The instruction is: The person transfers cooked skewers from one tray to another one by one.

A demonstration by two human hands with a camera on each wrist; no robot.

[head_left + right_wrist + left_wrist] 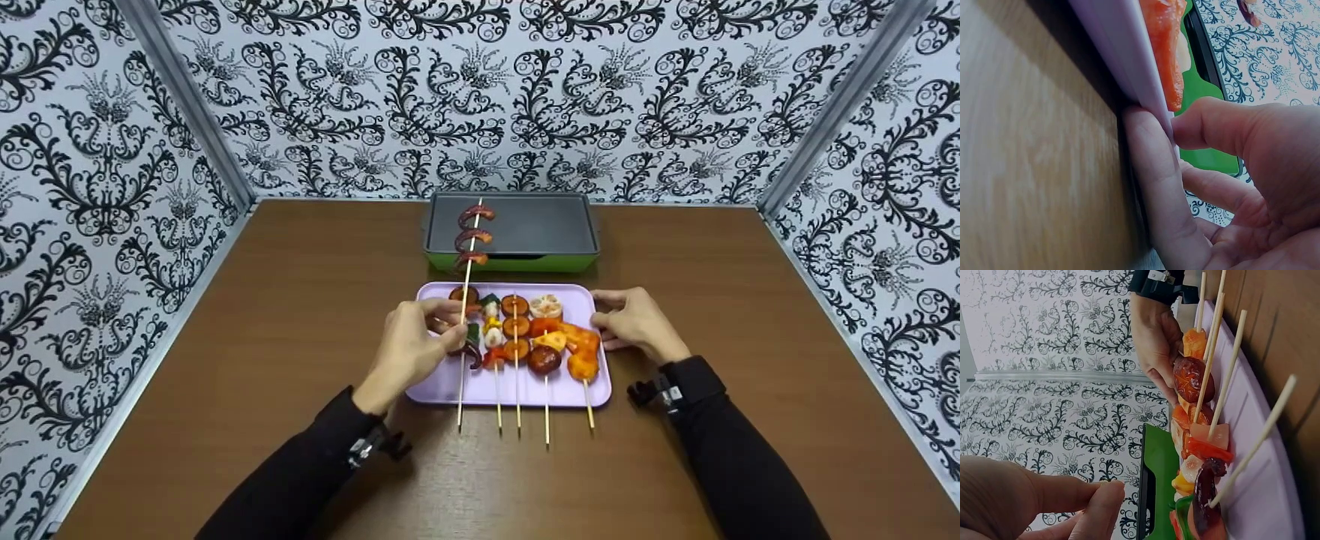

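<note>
My left hand (412, 345) pinches a skewer (471, 247) by its stick between thumb and fingers. Three curled, dark red tentacle pieces ride on its far end, raised over the lilac tray (435, 394). In the left wrist view the thumb and fingertip of this hand (1078, 500) meet. At the tray's right side, my right hand (637, 322) grips the rim; the right wrist view has thumb and fingers on either side of the tray edge (1143, 73). Several more skewers lie in the tray, among them one of round brown slices (516, 328) and one with a mushroom (545, 360).
Behind the tray stands a green-sided grill with a dark grey plate (540, 221). A lotus root slice (546, 307) lies at the tray's back right. Skewer sticks overhang the tray's front edge. Patterned walls (480, 97) enclose the brown table (300, 300) at the back and sides.
</note>
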